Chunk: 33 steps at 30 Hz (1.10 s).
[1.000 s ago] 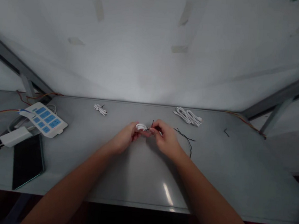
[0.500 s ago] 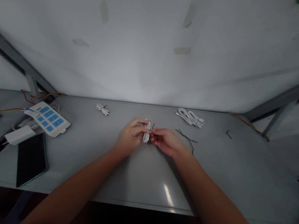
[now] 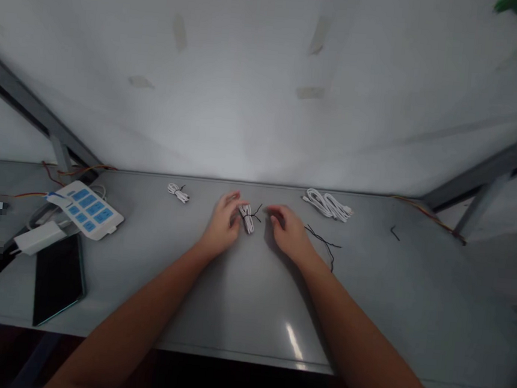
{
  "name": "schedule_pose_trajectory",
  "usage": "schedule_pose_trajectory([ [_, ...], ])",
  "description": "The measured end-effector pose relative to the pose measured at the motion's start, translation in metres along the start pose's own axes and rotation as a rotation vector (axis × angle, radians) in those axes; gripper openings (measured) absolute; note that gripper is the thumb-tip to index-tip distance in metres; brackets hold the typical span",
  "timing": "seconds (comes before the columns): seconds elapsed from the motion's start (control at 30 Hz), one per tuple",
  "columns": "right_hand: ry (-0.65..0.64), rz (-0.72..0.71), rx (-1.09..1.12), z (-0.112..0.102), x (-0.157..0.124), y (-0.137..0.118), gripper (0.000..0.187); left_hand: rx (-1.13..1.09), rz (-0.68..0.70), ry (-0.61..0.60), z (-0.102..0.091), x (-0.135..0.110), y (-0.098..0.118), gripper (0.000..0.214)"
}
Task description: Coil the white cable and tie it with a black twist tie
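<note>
A coiled white cable [image 3: 247,222] lies on the grey table between my hands, with a black twist tie [image 3: 257,214] around its middle and the tie's ends spread out to the right. My left hand [image 3: 222,224] is at the coil's left side, fingers apart; whether a fingertip touches the coil I cannot tell. To the right, my right hand [image 3: 289,230] is held loosely curved with thumb and fingers apart, holding nothing. Several loose black twist ties [image 3: 322,239] lie just beyond it.
A smaller tied white cable [image 3: 178,192] lies at back left, an untied white cable [image 3: 329,205] at back right. A short black tie [image 3: 395,232] is farther right. On the left are a power strip [image 3: 89,209], a white charger [image 3: 40,237] and a dark phone [image 3: 60,279].
Both hands have let go of the coil and its twist tie and moved apart. The coil now rests on the table, tilted, with the tie showing around it.
</note>
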State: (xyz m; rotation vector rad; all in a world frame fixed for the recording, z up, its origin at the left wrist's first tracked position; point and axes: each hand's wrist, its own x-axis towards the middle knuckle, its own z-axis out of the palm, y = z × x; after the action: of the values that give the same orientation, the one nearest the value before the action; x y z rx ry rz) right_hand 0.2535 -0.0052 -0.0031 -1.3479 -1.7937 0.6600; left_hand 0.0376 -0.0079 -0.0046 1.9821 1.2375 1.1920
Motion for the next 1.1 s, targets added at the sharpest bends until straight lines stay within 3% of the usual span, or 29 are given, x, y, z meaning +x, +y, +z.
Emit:
schedule_pose_trajectory([
  [0.17,-0.118,-0.115,-0.463,0.002,-0.004,-0.001,0.044,0.386,-0.077,0.076,-0.008,0.001,-0.014,0.045],
  [0.33,-0.159,0.010,-0.711,0.002,-0.007,-0.008,0.050,0.723,-0.091,-0.068,-0.009,-0.007,-0.018,0.043],
  [0.47,-0.168,0.015,-0.742,0.001,-0.007,-0.008,0.053,0.822,-0.102,-0.132,-0.011,-0.008,-0.013,0.048],
  [0.67,-0.172,0.020,-0.757,0.000,-0.007,-0.009,0.053,0.796,-0.047,-0.266,-0.009,-0.006,0.000,0.050],
  [0.87,-0.185,0.041,-0.768,-0.002,-0.007,-0.011,0.053,0.873,-0.127,-0.202,-0.007,-0.007,0.001,0.050],
  [1.1,-0.185,0.031,-0.766,-0.002,-0.007,-0.010,0.053,0.895,-0.115,-0.186,-0.005,-0.007,-0.004,0.052],
])
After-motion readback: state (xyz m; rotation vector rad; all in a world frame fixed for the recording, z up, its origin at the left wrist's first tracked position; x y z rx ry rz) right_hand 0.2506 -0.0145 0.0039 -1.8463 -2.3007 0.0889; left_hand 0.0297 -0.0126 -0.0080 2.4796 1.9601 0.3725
